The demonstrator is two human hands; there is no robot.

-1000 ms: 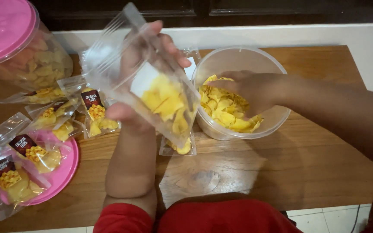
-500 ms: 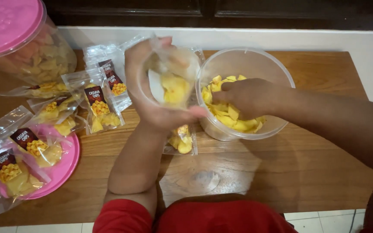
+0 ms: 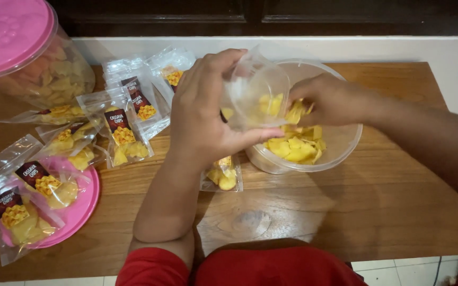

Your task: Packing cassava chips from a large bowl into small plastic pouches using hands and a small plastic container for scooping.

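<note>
left hand [image 3: 208,116]: holds clear bag [image 3: 255,92] | right hand [image 3: 329,100]: in chip bowl [image 3: 340,143]

Wooden table [image 3: 398,212] against white ledge [image 3: 345,47], dark wood panelling [image 3: 292,16] behind, pale tiled floor [image 3: 398,270] below.

tub right, filled packets left, on the table [image 3: 398,212].
lidded jar [image 3: 27,58] behind the packets [image 3: 117,132]; tub [image 3: 340,143] holds chips [image 3: 295,148].

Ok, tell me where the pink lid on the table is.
In the head view, the pink lid lies at the table's left edge, under filled chip packets, left of the left hand.
</note>
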